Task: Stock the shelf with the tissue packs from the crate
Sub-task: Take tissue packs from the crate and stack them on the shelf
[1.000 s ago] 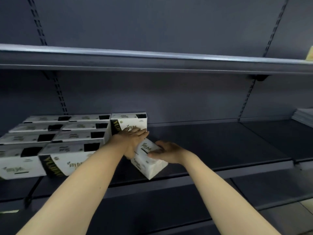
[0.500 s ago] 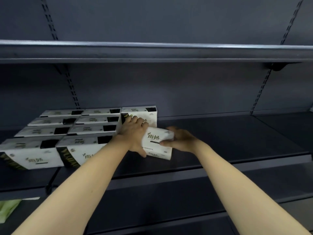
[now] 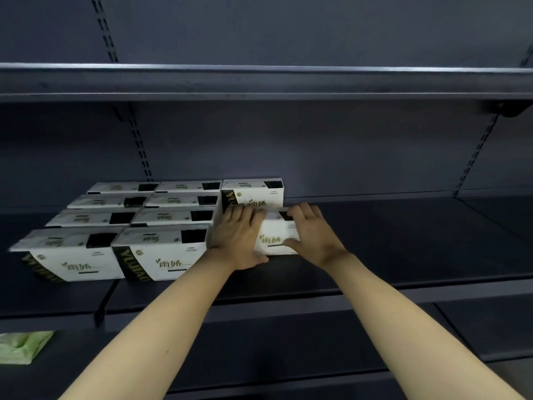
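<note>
A white tissue pack point(image 3: 276, 236) with dark lettering stands upright on the dark shelf point(image 3: 403, 255), just in front of another pack point(image 3: 255, 194) at the back. My left hand point(image 3: 239, 238) grips its left end and my right hand point(image 3: 311, 232) grips its right end, fingers over the top. To the left, two columns of several identical packs point(image 3: 129, 226) fill the shelf from back to front. The crate is out of view.
An upper shelf point(image 3: 259, 82) overhangs the work area. A black divider point(image 3: 105, 301) sits at the shelf's front left. A green pack point(image 3: 20, 346) lies on the lower shelf at the far left. Bare shelf extends to the right.
The pack was tilted near the shelf's front; both hands turned it upright and pushed it back against the rear pack. The view shifted right.
</note>
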Tool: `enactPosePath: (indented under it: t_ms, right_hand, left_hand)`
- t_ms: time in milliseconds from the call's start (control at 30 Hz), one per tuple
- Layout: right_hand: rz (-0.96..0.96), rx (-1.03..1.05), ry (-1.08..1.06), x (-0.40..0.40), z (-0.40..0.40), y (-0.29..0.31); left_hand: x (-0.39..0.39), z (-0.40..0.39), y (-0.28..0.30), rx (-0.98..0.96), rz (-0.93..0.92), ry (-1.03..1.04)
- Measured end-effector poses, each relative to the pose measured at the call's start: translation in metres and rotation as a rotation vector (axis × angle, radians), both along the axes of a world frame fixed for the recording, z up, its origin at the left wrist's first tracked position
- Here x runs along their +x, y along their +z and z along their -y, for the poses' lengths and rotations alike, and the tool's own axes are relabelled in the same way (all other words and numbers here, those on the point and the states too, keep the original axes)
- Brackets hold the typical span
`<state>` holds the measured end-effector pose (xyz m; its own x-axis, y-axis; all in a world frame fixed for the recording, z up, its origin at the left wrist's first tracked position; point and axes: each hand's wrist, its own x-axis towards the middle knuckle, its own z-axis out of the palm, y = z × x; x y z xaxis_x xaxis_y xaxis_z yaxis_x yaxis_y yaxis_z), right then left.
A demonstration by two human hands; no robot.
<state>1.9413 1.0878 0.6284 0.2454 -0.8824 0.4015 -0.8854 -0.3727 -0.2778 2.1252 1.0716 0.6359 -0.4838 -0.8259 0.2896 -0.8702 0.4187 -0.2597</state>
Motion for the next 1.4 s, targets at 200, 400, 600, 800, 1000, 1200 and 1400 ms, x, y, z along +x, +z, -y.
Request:
enactPosePath:
  t_ms: [200,400,600,800,1000,1200,1400]
  right_hand:
    - [-0.042,-0.134,-0.025,0.006,0.018,-0.015]
    - [-0.043,-0.151,-0.052,0.015,0.044,-0.021]
    - [-0.056,-0.166,-0.06,0.018,0.069,-0.023]
    - [-0.069,-0.163,-0.051,0.019,0.087,-0.024]
    - [-0.077,-0.161,-0.069,0.02,0.088,-0.026]
    - [-0.139,-0.114,-0.131,0.029,0.07,-0.015]
    - [-0.103,-0.186,-0.177,0.027,0.032,-0.016]
  left_hand:
    - [-0.008,0.012,-0.011,-0.019,-0.016,0.105]
    - [-0.014,0.033,-0.012,-0.023,-0.038,0.204]
    - [-0.017,0.054,-0.014,0.006,-0.072,0.259]
    - [-0.016,0.069,-0.017,-0.005,-0.074,0.274]
    - [-0.016,0.072,-0.018,-0.001,-0.077,0.268]
    - [-0.027,0.058,-0.014,0.003,-0.138,0.341]
    - [-0.026,0.02,-0.012,-0.001,-0.171,0.275]
